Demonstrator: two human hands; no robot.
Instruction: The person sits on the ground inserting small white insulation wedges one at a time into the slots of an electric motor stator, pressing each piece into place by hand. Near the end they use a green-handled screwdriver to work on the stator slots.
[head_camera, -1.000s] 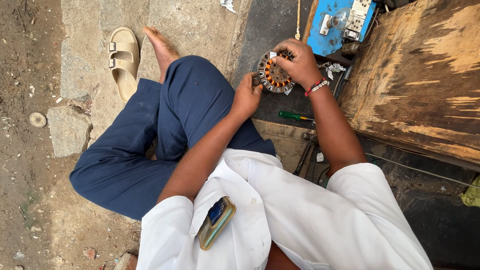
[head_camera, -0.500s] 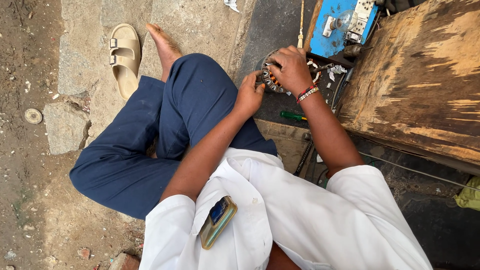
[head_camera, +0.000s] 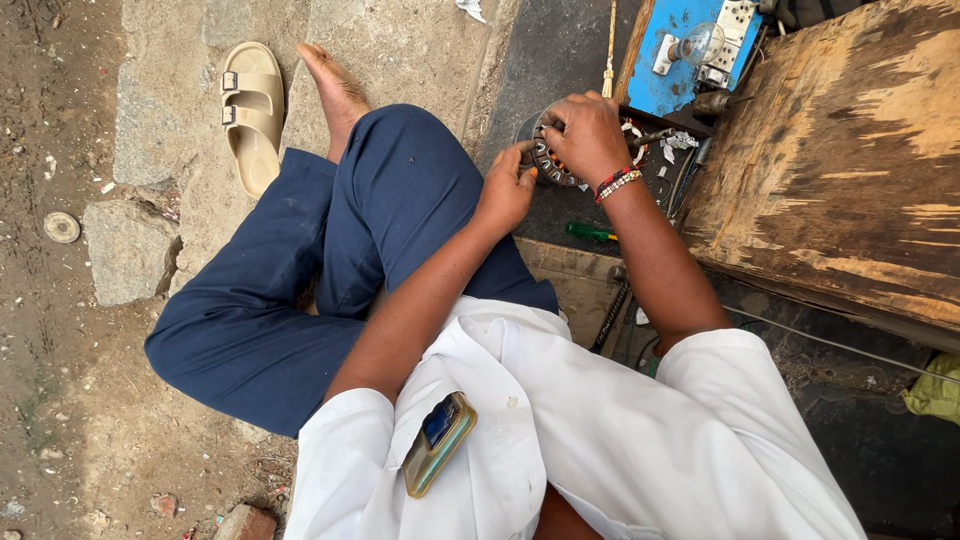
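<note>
Copper-wound motor stator (head_camera: 553, 165), round, with orange windings: held just past the bent knee, over dark ground. Right hand (head_camera: 588, 135) closed over its top, fingers curled on the rim; left hand (head_camera: 508, 190) pinching its near edge. Beaded bracelet (head_camera: 617, 182) on right wrist. Green-handled screwdriver (head_camera: 590, 232) on the ground just below. Blue switchboard (head_camera: 688, 55) beyond; worn wooden tabletop (head_camera: 850, 170) to the right. Tan sandal (head_camera: 250, 110) beside the bare foot (head_camera: 335, 85).

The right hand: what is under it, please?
Under the right hand lies a round motor stator with copper coils; the left hand touches its near edge. Most of the stator is covered, so its centre cannot be seen.
</note>
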